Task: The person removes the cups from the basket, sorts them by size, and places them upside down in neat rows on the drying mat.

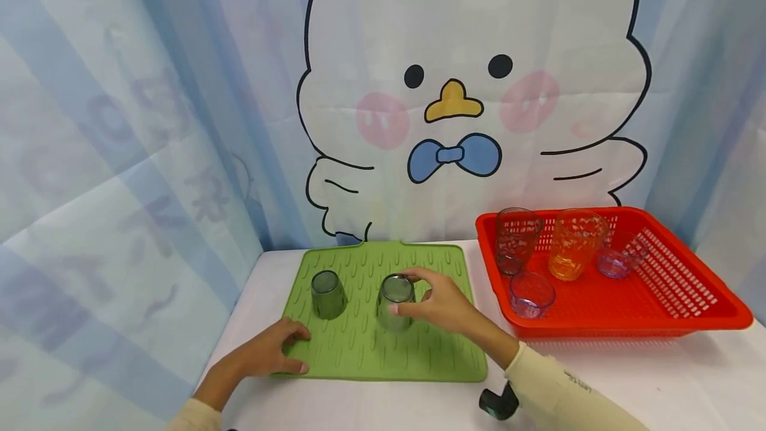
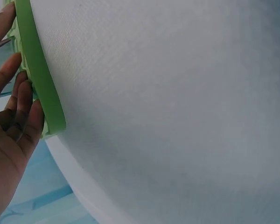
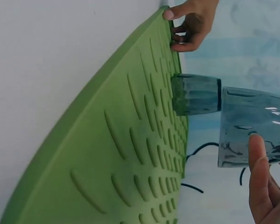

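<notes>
My right hand (image 1: 439, 301) grips a clear greyish tumbler (image 1: 396, 301) by its sides, thumb and fingers on opposite walls. The tumbler is upside down, and the right wrist view shows a gap between it and the ribbed green drying mat (image 1: 353, 361). A smaller grey-green glass (image 1: 328, 294) stands inverted on the mat, to the left of the tumbler. My left hand (image 1: 269, 348) rests at the mat's front left corner, its fingers loosely spread and touching the edge; it holds no glass. In the left wrist view, those fingers (image 2: 23, 102) lie against the mat's edge.
On the right is a red plastic basket (image 1: 598, 324) holding a tall dark glass (image 1: 518, 241), an orange glass (image 1: 576, 245) and two low purplish ones (image 1: 531, 294). A small dark object (image 1: 499, 404) lies by my right sleeve. A printed curtain (image 1: 455, 205) hangs behind the white table (image 1: 353, 411).
</notes>
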{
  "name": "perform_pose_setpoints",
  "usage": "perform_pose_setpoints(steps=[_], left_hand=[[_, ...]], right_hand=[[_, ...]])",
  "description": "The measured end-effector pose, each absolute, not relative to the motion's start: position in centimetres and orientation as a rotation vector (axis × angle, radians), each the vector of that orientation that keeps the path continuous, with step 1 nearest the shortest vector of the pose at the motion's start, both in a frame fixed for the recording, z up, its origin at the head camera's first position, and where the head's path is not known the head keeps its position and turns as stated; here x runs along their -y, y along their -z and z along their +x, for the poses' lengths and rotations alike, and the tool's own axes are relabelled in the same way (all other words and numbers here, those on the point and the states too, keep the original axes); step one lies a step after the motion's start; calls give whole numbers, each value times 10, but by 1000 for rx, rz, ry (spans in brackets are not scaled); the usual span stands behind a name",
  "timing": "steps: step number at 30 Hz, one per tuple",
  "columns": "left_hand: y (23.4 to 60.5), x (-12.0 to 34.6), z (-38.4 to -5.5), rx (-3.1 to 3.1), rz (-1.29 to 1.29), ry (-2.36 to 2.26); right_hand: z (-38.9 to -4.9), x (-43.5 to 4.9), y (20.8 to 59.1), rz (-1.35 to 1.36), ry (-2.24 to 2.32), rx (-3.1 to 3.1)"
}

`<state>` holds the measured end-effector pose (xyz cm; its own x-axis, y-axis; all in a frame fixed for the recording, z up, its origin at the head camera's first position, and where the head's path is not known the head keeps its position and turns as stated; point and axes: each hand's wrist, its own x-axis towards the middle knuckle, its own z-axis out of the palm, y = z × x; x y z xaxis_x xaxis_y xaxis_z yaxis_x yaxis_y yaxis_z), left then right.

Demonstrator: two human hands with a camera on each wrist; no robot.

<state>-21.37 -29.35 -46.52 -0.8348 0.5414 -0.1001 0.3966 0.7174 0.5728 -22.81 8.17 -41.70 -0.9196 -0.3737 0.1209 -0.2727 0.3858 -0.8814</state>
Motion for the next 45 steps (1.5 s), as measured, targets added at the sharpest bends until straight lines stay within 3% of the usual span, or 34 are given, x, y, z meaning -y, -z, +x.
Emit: perform_pose_setpoints(steps=[24, 45], left_hand=[[456, 288, -213, -2631, 711, -788], [456, 289, -213, -2601, 706, -802]], right_hand=[[-284, -35, 438, -507, 1339, -2695], [-289, -24, 452, -499, 1338, -2638]])
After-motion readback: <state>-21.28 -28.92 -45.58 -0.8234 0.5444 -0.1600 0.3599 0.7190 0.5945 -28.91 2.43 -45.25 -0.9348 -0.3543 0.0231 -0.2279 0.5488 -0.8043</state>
